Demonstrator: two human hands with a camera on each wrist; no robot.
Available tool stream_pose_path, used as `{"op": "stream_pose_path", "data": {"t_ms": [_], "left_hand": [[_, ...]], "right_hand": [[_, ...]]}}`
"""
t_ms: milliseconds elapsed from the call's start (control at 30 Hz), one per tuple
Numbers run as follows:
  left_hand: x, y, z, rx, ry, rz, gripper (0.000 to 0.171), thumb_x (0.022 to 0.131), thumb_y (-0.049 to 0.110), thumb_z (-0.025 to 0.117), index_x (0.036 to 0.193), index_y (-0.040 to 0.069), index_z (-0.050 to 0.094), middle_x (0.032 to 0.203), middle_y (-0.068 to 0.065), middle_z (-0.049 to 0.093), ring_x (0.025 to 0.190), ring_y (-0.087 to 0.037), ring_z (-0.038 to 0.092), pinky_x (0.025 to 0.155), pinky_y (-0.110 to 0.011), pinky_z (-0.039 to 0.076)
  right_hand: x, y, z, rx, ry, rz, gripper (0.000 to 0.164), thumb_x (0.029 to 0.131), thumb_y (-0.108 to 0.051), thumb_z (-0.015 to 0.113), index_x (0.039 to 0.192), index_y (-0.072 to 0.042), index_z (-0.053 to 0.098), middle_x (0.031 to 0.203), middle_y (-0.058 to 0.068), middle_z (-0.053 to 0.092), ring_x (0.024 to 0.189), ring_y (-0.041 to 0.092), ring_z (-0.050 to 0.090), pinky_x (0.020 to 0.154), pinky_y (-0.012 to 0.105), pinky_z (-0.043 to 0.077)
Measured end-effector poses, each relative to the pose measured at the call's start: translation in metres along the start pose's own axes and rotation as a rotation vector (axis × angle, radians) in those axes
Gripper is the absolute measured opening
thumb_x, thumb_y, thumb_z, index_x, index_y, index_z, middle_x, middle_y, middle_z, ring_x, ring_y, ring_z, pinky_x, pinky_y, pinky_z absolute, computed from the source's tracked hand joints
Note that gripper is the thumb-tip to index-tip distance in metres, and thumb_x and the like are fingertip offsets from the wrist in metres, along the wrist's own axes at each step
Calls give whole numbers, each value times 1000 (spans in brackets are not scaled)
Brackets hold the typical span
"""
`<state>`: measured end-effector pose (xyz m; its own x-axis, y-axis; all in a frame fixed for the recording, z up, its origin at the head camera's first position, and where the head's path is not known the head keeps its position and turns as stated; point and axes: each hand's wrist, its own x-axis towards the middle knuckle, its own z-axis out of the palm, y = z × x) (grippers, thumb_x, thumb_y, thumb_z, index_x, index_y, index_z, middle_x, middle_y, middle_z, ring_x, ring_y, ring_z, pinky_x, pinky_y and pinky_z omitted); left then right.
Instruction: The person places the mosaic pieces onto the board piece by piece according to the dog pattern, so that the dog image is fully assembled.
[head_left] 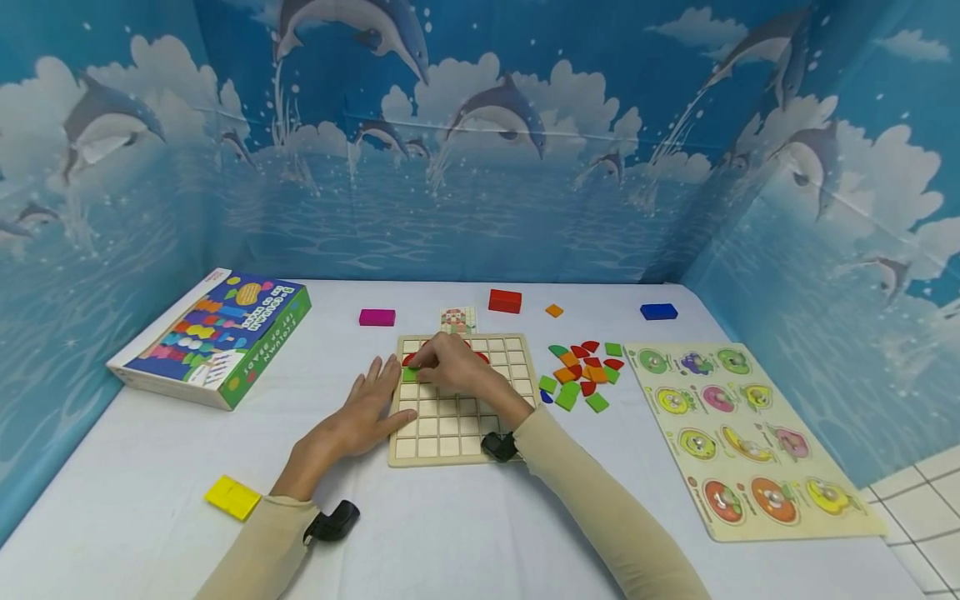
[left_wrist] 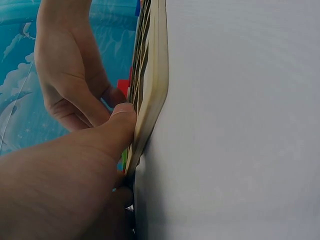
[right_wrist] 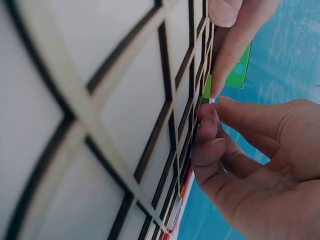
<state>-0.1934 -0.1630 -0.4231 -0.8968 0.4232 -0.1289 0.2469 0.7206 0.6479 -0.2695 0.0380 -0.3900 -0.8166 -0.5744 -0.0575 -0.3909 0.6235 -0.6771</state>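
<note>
The wooden grid board (head_left: 427, 452) lies flat on the white table. My left hand (head_left: 365, 414) rests at its left edge with fingers extended, the thumb (left_wrist: 124, 111) over the near part of the rim. Over the upper left cells, my right hand (head_left: 455, 367) is bent down, thumb and fingers pinching at a green square tile (head_left: 409, 375). In the right wrist view its fingertips meet at the edge of that green tile (right_wrist: 207, 89). Red pieces (head_left: 408, 360) sit in the board's top rows, partly hidden by the right hand. A small pattern card (head_left: 458, 320) lies behind the board.
Loose green, red and orange pieces (head_left: 585, 373) lie right of the board. Farther right is a fruit puzzle board (head_left: 750, 442). A bead game box (head_left: 217, 333) stands at left. Yellow (head_left: 232, 497), magenta (head_left: 377, 317), red (head_left: 505, 301) and blue blocks (head_left: 658, 312) are spread around.
</note>
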Motion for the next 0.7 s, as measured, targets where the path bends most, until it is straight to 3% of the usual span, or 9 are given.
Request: {"op": "stream_pose_path", "data": {"t_ms": [200, 433, 567, 700], "left_hand": [[0, 1, -1, 12, -3, -8, 86, 113, 34, 58, 169, -8, 7, 180, -23, -2, 166, -42, -12, 133, -60, -6], [0, -4, 1, 11, 5, -2, 86, 113, 34, 57, 169, -8, 7, 180, -23, -2, 166, -42, -13, 133, -61, -6], [1, -4, 1, 2, 8, 3, 87, 112, 34, 58, 169, -8, 7, 180, -23, -2, 166, -42, -13, 133, -61, -6], [1, -3, 2, -23, 19, 18, 89, 112, 38, 59, 169, -8, 8, 179, -24, 0, 166, -42, -12, 133, -61, -6]], "right_hand": [[0, 2, -2, -29, -16, -51, 23, 103, 1, 68, 121, -3, 82, 124, 12, 79, 112, 24, 73, 90, 32, 60], [0, 1, 1, -44, -34, -108, 25, 105, 1, 64, 125, -2, 80, 128, 12, 78, 101, 17, 71, 81, 23, 55], [-5, 3, -8, -34, -26, -114, 26, 107, 1, 63, 126, -1, 79, 125, 13, 78, 90, 16, 69, 77, 23, 55], [-11, 15, -23, -47, 27, -133, 24, 107, 0, 63, 126, 2, 78, 119, 16, 79, 90, 21, 72, 76, 24, 56]]}}
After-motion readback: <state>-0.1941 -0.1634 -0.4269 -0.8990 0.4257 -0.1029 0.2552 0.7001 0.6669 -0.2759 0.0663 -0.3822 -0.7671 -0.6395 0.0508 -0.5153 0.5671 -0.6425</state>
